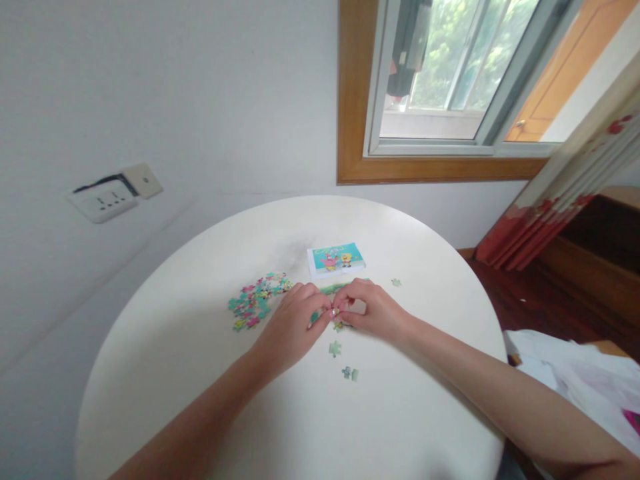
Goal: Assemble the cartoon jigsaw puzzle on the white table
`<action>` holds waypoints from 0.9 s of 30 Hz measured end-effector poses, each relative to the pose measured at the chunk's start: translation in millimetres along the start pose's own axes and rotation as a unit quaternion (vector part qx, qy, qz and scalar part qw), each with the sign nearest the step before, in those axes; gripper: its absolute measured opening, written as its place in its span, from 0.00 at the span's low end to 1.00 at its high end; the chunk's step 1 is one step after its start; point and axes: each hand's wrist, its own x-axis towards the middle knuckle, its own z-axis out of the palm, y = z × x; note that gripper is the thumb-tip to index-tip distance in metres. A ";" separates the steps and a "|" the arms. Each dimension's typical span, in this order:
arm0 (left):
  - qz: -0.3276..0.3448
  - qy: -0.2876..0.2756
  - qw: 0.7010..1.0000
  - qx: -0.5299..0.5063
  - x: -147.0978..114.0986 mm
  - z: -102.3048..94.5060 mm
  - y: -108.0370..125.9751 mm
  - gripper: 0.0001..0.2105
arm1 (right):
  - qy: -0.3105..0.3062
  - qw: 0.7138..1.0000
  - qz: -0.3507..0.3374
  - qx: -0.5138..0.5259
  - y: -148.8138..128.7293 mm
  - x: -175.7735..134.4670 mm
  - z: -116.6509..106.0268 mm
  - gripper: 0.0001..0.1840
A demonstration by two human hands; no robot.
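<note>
Nearest lie loose puzzle pieces point(335, 349) on the white surface point(415, 413). Past them, the left hand point(299, 312) and right hand point(373, 308), fingers curled, pinch a small piece point(335, 312) between their fingertips; behind sits a picture box point(338, 259).

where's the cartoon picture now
In the head view, the cartoon picture lies on the table beyond the left hand and right hand, right of the puzzle pile.

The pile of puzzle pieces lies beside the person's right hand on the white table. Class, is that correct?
No, the side is wrong: the head view shows the pile of puzzle pieces beside the person's left hand, on the white table.
</note>
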 end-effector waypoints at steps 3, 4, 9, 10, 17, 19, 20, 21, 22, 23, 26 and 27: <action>-0.017 -0.002 1.000 -0.005 -1.1 -1.2 -1.2 0.07 | 0.002 1.000 -0.014 -0.002 1.2 -2.3 -5.5 0.07; -0.022 -0.004 1.000 -0.001 -1.8 -1.1 -2.2 0.06 | -0.004 1.000 -0.018 -0.015 2.0 -3.5 -8.0 0.09; -0.028 -0.014 0.999 0.043 -5.2 1.6 -5.9 0.06 | -0.084 0.986 -0.017 -0.141 4.1 -11.7 -17.5 0.09; -0.026 -0.017 0.998 0.052 -5.4 2.2 -5.9 0.07 | -0.102 0.982 -0.014 -0.159 3.7 -12.9 -17.6 0.10; -0.027 -0.027 0.997 0.073 -4.0 3.2 -1.1 0.07 | -0.128 0.970 -0.012 -0.206 2.5 -15.4 -9.9 0.12; -0.027 -0.027 0.997 0.074 -4.2 3.4 0.1 0.07 | -0.126 0.969 -0.009 -0.210 2.7 -15.1 -8.8 0.11; -0.026 -0.027 0.997 0.074 -4.4 3.7 0.4 0.07 | -0.126 0.969 -0.008 -0.211 2.7 -14.9 -8.6 0.11; -0.025 -0.027 0.996 0.076 -4.6 4.1 0.7 0.06 | -0.125 0.970 -0.009 -0.210 2.7 -14.7 -8.5 0.11; -0.023 -0.027 0.996 0.078 -4.8 4.7 0.8 0.06 | -0.124 0.970 -0.010 -0.209 2.7 -14.5 -8.5 0.10; -0.021 -0.027 0.996 0.081 -4.9 5.3 1.0 0.05 | -0.123 0.970 -0.011 -0.208 2.9 -14.3 -8.4 0.10; -0.018 -0.027 0.995 0.092 -4.9 6.4 1.9 0.05 | -0.120 0.971 -0.012 -0.205 4.1 -14.2 -7.5 0.10; -0.019 -0.027 0.995 0.096 -4.9 6.4 2.5 0.05 | -0.118 0.972 -0.012 -0.204 4.6 -14.3 -7.0 0.10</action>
